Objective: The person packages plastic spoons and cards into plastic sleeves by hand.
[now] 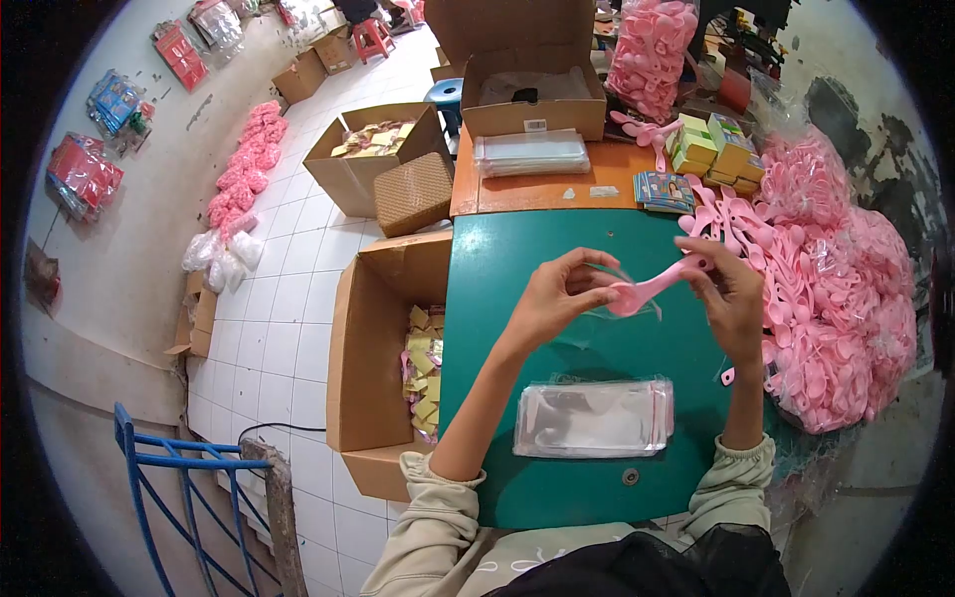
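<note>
Black cloth lies nearest the head camera, at the lower edge, beside the person's pale, gathered sleeves. Beyond it, both forearms reach over a green tabletop, and a pink spoon is held aslant between the hands, above the far half of that surface. The left hand pinches at the bowl end between thumb and fingers, where a clear bag shows around the bowl (whether the bowl is inside it or only against it, I cannot tell). The right hand pinches the handle's upper end between thumb and fingers. Below them, between the forearms, a stack of clear bags rests flat on the green. To the right, a large heap of pink spoons, partly bagged in plastic, spreads along the tabletop's edge. At the left side stands an open carton containing yellow-carded packets. Farther off, an orange surface carries another clear stack, blue cards and small yellow-and-green boxes.
</note>
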The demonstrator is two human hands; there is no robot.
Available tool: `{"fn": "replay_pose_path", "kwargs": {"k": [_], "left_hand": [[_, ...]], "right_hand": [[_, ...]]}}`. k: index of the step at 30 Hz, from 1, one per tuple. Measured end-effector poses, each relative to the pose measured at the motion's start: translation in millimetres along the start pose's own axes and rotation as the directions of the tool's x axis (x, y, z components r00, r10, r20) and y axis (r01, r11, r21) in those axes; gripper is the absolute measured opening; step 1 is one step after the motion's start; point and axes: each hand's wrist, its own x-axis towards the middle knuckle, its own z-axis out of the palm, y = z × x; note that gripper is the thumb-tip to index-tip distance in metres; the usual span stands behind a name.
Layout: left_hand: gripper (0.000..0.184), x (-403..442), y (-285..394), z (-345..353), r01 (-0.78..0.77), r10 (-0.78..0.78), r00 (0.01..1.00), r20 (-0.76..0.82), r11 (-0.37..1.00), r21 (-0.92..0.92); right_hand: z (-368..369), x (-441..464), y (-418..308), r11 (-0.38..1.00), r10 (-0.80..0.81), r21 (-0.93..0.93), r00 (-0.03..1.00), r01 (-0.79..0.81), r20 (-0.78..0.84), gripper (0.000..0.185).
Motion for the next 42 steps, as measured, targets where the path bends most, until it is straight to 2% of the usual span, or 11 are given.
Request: {"fn": "replay_pose_path", "kwargs": {"k": [7, 10, 20, 22, 23, 25, 26, 28, 30, 33, 42], "left_hand": [[0.033, -1, -5, 11, -0.139, 0.138, 0.99, 0.022, 0.985, 0.1], [0.029, -5, 13, 0, 0.065, -0.15, 0.975, 0.167, 0.902, 0.427], [0.028, -5, 10, 3, -0.186, 0.186, 0.982, -0.016, 0.983, 0.001], [0.027, -12, 21, -8, -0.283, 0.282, 0.957, -0.068, 0.959, 0.006], [0.027, -15, 27, -13, -0.346, 0.344, 0.933, -0.103, 0.938, -0.002], [0.028, -21, 32, -23, -0.401, 0.394, 0.906, -0.154, 0.916, -0.01], [0.029, -23, 35, -27, -0.433, 0.423, 0.888, -0.182, 0.901, -0.015], [0.029, -27, 43, -31, -0.428, 0.42, 0.878, -0.228, 0.904, 0.018], [0.024, -31, 44, -38, -0.398, 0.384, 0.893, -0.235, 0.917, -0.016], [0.022, -32, 44, -39, -0.395, 0.375, 0.888, -0.265, 0.918, -0.024], [0.019, -34, 46, -50, -0.365, 0.328, 0.903, -0.276, 0.926, -0.094]], "right_hand": [[11, -3, 0, 0.994, 0.016, 0.106, 0.999, -0.02, 0.038, 0.031], [16, -4, 5, 0.973, 0.035, 0.23, 0.997, -0.017, -0.075, 0.029], [-22, -9, -40, 0.974, -0.186, -0.105, 0.972, 0.202, 0.141, 0.018], [-89, -5, -17, 0.886, -0.463, 0.219, 0.765, 0.408, 0.448, 0.018], [-129, -24, 45, 0.669, -0.18, -0.654, 0.93, 0.354, 0.32, 0.017], [-161, -2, 93, 0.646, 0.11, -0.754, 0.992, -0.122, -0.066, 0.015], [-174, 43, 88, 0.958, 0.28, -0.081, 0.959, -0.275, 0.052, 0.015], [-198, 40, 154, 0.308, 0.242, -0.899, 0.94, -0.31, -0.241, 0.018], [-186, 51, 178, 0.203, -0.036, -0.97, 0.989, -0.134, -0.144, 0.022], [-108, 96, 132, 0.83, 0.062, -0.558, 0.99, 0.019, 0.125, 0.03], [-27, 161, 289, 0.74, 0.158, -0.575, 0.921, -0.35, -0.357, 0.026]]}}
